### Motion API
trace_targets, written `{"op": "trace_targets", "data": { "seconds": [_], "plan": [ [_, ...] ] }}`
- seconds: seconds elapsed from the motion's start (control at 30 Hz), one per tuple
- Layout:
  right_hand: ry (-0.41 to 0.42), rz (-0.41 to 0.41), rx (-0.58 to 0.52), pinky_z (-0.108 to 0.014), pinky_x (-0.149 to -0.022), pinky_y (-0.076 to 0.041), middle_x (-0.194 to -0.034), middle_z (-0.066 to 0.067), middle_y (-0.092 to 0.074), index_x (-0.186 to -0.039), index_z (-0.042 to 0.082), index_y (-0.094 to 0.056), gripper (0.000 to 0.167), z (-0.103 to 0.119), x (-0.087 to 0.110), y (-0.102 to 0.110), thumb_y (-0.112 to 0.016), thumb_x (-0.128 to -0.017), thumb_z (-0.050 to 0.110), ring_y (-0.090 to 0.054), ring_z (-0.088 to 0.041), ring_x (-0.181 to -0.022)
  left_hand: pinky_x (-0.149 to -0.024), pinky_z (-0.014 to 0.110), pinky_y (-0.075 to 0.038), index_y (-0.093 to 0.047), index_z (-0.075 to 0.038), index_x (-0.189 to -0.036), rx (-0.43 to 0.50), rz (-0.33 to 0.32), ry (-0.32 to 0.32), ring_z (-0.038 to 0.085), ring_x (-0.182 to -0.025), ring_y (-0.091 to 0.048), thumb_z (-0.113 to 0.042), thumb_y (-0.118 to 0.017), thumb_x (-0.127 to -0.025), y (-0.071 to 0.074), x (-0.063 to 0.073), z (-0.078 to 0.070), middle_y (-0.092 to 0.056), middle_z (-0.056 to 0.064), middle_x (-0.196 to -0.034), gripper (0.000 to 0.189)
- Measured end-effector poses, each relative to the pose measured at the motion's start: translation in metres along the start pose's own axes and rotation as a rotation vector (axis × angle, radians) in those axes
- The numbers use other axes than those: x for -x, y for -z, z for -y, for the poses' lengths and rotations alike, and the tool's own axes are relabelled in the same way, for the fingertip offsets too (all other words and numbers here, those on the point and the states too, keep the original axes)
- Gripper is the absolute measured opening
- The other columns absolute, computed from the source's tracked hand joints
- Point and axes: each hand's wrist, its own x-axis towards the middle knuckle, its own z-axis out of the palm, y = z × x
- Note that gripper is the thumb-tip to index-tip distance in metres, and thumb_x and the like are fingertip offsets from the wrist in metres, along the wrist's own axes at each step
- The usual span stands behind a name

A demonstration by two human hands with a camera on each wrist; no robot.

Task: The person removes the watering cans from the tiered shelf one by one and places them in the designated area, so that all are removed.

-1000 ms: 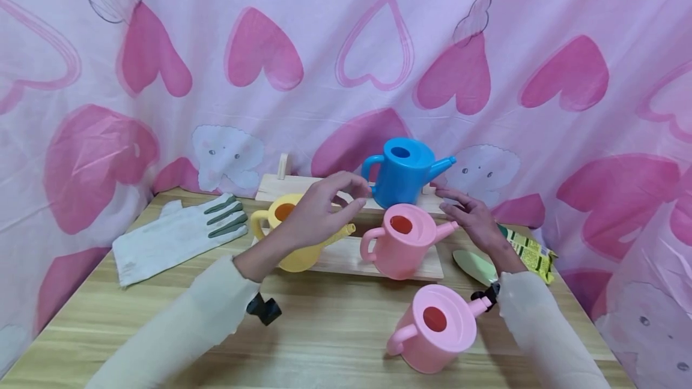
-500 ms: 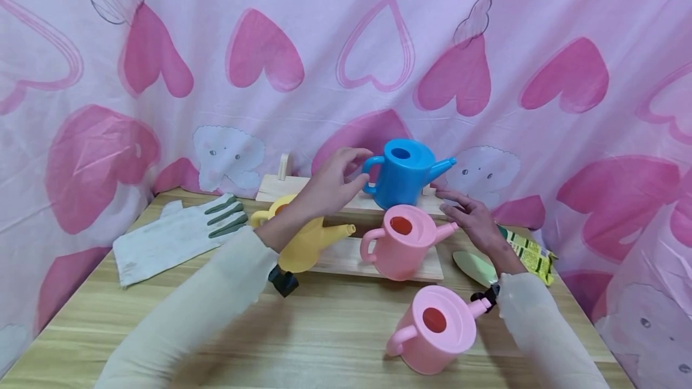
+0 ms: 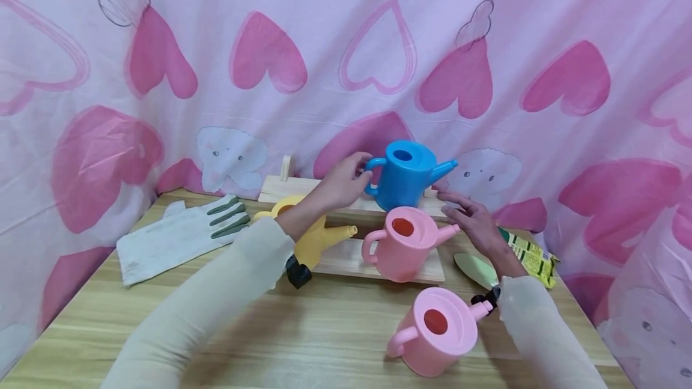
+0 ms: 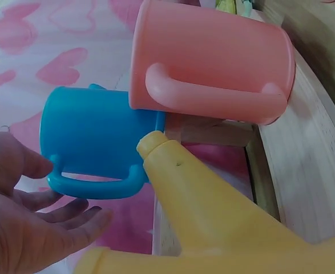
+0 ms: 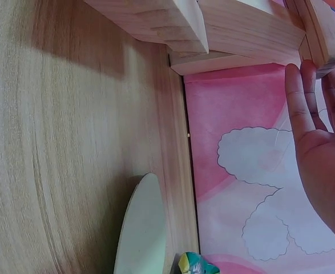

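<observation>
A blue watering can [image 3: 405,182] stands on the upper board of a wooden stand [image 3: 346,254]. My left hand [image 3: 345,182] is at its handle, fingertips overlapping the handle in the head view. In the left wrist view the thumb is at one side of the handle and the loosely bent fingers on the other. My right hand [image 3: 476,224] is at the right end of the upper board, its straight fingers touching the wood in the right wrist view. On the lower board stand a pink watering can [image 3: 402,254] and a yellow watering can [image 3: 319,239], partly hidden by my left forearm.
Another pink watering can [image 3: 438,335] stands on the table [image 3: 324,341] in front. White gloves [image 3: 173,245] with green fingertips lie at the left. A pale green oval piece [image 3: 476,269] and a yellow-green packet [image 3: 532,257] lie at the right. A pink heart-print curtain [image 3: 346,47] hangs behind.
My left hand has moved up and right, past the yellow watering can, to the blue watering can's handle. My right hand stays at the board's end.
</observation>
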Motion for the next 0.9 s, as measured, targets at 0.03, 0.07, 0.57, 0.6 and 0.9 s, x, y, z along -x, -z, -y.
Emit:
{"op": "trace_targets", "data": {
  "seconds": [0.03, 0.07, 0.57, 0.6, 0.9],
  "plan": [
    [0.000, 0.000, -0.001, -0.068, -0.108, -0.037, -0.160, -0.005, -0.041, -0.151, 0.021, -0.054, 0.057, -0.001, 0.000, 0.000, -0.060, -0.102, 0.050, -0.037, -0.036, -0.145, -0.097, 0.041, -0.055, -0.046, -0.004, -0.149, -0.002, 0.002, 0.014, 0.027, -0.122, -0.055, -0.016, -0.057, -0.107, -0.001, -0.001, 0.000, -0.056, 0.011, -0.140, 0.045],
    [0.001, 0.000, -0.005, -0.068, -0.108, -0.037, -0.160, -0.005, -0.042, -0.151, 0.021, -0.054, 0.057, -0.001, 0.000, 0.000, -0.061, -0.102, 0.050, -0.037, -0.036, -0.145, -0.097, 0.042, -0.055, -0.047, -0.004, -0.147, -0.004, 0.003, 0.028, 0.027, -0.121, -0.056, -0.016, -0.056, -0.107, -0.001, -0.001, 0.000, -0.057, 0.011, -0.138, 0.043],
    [-0.001, 0.004, -0.017, -0.066, -0.109, -0.037, -0.161, -0.004, -0.040, -0.151, 0.023, -0.054, 0.055, -0.001, -0.001, 0.002, -0.060, -0.103, 0.050, -0.039, -0.036, -0.143, -0.090, 0.041, -0.059, -0.054, -0.006, -0.135, -0.001, 0.002, 0.079, 0.027, -0.112, -0.060, -0.018, -0.059, -0.107, -0.005, -0.009, 0.003, -0.061, 0.010, -0.126, 0.031],
    [0.000, 0.003, -0.018, -0.066, -0.109, -0.038, -0.161, -0.004, -0.040, -0.151, 0.023, -0.054, 0.055, -0.001, -0.001, 0.002, -0.060, -0.103, 0.050, -0.038, -0.036, -0.143, -0.088, 0.040, -0.059, -0.055, -0.006, -0.134, 0.002, 0.000, 0.079, 0.027, -0.111, -0.061, -0.017, -0.058, -0.107, -0.005, -0.009, 0.003, -0.061, 0.010, -0.125, 0.030],
    [0.002, 0.004, -0.023, -0.065, -0.108, -0.039, -0.160, -0.004, -0.042, -0.151, 0.023, -0.054, 0.056, -0.002, 0.000, 0.001, -0.061, -0.102, 0.050, -0.039, -0.035, -0.143, -0.081, 0.036, -0.059, -0.061, -0.004, -0.129, 0.006, -0.018, 0.093, 0.025, -0.100, -0.061, -0.014, -0.060, -0.106, -0.005, -0.013, 0.005, -0.064, 0.010, -0.116, 0.025]
  ]
}}
